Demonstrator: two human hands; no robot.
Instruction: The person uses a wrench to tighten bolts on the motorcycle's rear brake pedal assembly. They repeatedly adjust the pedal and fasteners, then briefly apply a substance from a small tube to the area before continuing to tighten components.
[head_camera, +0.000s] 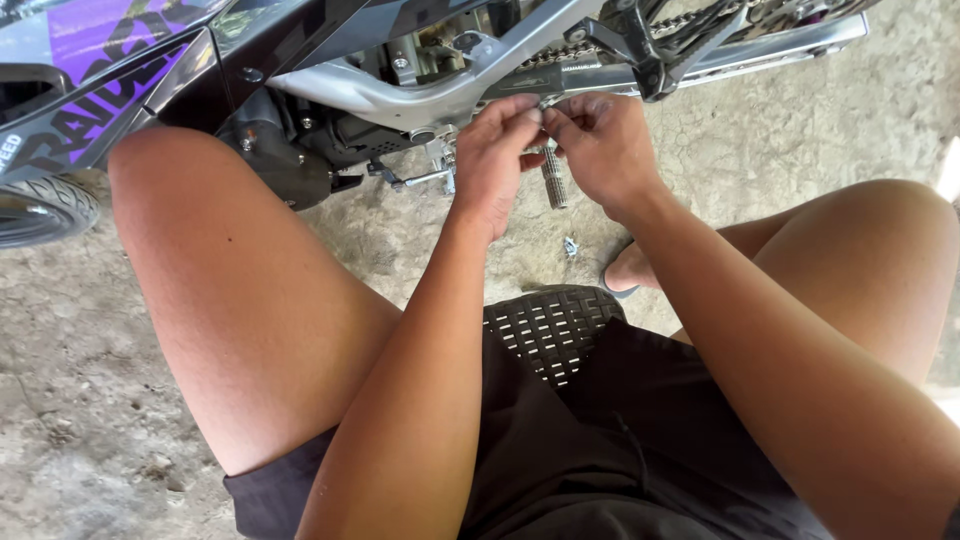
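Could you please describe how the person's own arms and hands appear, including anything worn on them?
Both forearms are bare with no sleeves in view. The left hand and right hand wear no gloves, rings, watch or bands that I can see. The only clothing visible is black shorts.

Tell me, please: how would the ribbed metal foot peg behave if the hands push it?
The foot peg looks like rigid metal, so it probably would not bend. Its ribbed surface likely resists slipping. It hangs down below the frame, so it may swing rather than roll.
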